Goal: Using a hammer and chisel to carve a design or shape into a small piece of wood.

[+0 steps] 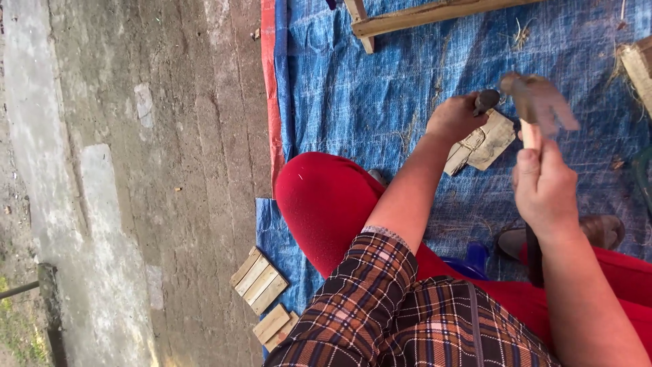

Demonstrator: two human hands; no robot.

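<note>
A person sits on a blue tarp (pixel 380 95), the left hand (pixel 456 117) curled around a short dark tool (pixel 486 100) stood on a small wooden block (pixel 483 143), seemingly to steady it. The right hand (pixel 543 187) is wrapped tight around a hammer (pixel 536 102), whose motion-blurred head hangs just beside the tool. The hammer's long axis runs away from the body, head at the far end.

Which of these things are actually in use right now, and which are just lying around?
In use: hammer in right hand; dark punch in left hand; wood pieces under it.
Lying about: slat stacks, wooden frame, blue tarp.
</note>
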